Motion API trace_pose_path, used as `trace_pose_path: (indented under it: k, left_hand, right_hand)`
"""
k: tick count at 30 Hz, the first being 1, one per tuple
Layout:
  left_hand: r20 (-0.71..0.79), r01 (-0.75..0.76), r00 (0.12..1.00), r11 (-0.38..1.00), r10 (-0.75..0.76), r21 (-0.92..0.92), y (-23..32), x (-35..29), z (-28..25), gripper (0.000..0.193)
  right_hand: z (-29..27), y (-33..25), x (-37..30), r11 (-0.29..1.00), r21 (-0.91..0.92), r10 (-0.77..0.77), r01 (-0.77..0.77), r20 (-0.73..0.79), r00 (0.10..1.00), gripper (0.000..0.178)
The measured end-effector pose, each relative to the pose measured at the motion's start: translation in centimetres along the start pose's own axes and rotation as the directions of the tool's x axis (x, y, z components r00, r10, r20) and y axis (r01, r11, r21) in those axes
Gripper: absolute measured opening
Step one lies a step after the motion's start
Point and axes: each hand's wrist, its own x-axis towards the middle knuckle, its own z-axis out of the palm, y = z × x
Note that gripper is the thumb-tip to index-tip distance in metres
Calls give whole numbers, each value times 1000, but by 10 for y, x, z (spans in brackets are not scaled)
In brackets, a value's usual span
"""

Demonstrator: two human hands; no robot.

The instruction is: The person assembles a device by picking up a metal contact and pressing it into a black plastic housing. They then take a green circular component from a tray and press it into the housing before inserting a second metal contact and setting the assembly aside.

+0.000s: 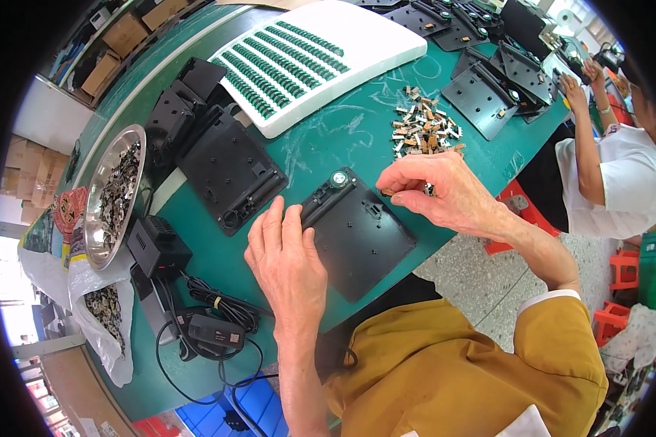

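Observation:
In front of me a black plastic panel (364,244) with a round silver piece at its top corner lies on the green table. My left hand (288,255) rests along the panel's left edge, fingers stretched out and holding nothing. Above the panel's right edge, my right hand (448,193) pinches a small brown-and-dark part (387,192), mostly hidden by the fingertips. Just beyond that hand is a heap of small brown, white and metal parts (424,124). Another black panel (229,171) lies to the left, against a stack of further panels (175,109).
A white foam tray (375,36) bears rows of green ring-shaped pieces. At left stand a metal bowl (137,218) of small dark parts, a black power tool unit (157,247) and coiled cables (229,309). Finished-looking panels (481,102) lie at far right, near another person (612,175).

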Motion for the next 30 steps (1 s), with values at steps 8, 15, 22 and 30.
trace_pose_path:
  k: [8,15,22,30]
  left_hand:
    - [-12,-11,1000,1000,11,-2,-1,-1,1,35]
    - [4,0,1000,1000,0,-6,-2,-1,0,34]
    - [6,1,1000,1000,-1,-19,-2,0,0,34]
    - [9,10,1000,999,-10,-30,-1,-1,0,33]
  right_hand:
    - [7,0,-1,999,-30,-26,27,24,999,19]
    - [6,0,3,987,-91,-124,129,59,991,12]
    - [8,3,10,857,-355,-339,375,160,927,15]
    - [3,1,13,941,-222,-227,257,152,962,9]
